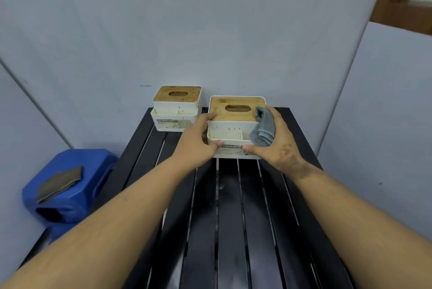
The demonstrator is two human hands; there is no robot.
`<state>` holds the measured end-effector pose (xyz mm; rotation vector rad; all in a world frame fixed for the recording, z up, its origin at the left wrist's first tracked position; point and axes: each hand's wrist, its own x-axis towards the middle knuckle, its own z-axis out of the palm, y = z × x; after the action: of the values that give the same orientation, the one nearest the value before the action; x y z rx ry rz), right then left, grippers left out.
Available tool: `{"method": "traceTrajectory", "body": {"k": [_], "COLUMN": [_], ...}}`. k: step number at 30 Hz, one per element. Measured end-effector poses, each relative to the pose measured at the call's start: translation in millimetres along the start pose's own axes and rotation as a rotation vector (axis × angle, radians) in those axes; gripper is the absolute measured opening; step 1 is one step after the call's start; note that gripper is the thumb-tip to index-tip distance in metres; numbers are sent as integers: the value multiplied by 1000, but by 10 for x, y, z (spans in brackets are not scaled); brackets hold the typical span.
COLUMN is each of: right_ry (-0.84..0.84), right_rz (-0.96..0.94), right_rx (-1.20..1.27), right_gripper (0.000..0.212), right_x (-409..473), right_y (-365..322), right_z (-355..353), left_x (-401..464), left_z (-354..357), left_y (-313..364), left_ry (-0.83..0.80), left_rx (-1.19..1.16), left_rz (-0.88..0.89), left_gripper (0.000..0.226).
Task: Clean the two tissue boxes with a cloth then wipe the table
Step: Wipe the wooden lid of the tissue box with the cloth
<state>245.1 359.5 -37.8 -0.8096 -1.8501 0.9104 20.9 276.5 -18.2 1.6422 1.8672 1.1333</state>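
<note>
Both hands grip the near tissue box [236, 125], left hand [198, 136] bare, right hand [278, 141] pinching the cloth [263, 131].

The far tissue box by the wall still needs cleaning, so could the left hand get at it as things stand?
Probably yes. The far tissue box stands uncovered just beyond the left hand, nothing between them. But that hand now grips the near tissue box and would have to let go first.

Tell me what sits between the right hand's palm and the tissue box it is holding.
In the head view, a folded grey cloth lies between the right hand and the nearer tissue box, pressed against the box's right end.
</note>
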Motion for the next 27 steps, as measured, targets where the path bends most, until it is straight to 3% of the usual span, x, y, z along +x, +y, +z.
{"method": "traceTrajectory", "body": {"k": [10, 22, 24, 27], "right_ry": [-58, -77, -98, -115], "right_rz": [34, 92, 83, 89], "right_rx": [58, 76, 63, 36], "right_gripper": [107, 108, 99, 66], "right_x": [-1209, -1642, -1641, -1635], "right_y": [-626, -745, -757, -762], "right_z": [375, 508, 502, 498], "left_x": [-1537, -1993, -1997, -1988], "left_z": [-305, -298, -318, -356], "left_y": [-31, -152, -165, -200], "left_ry": [36, 52, 47, 31], "left_rx": [-101, -140, -137, -120], "left_rz": [-44, -59, -55, -41], "left_gripper": [76, 76, 76, 77]}}
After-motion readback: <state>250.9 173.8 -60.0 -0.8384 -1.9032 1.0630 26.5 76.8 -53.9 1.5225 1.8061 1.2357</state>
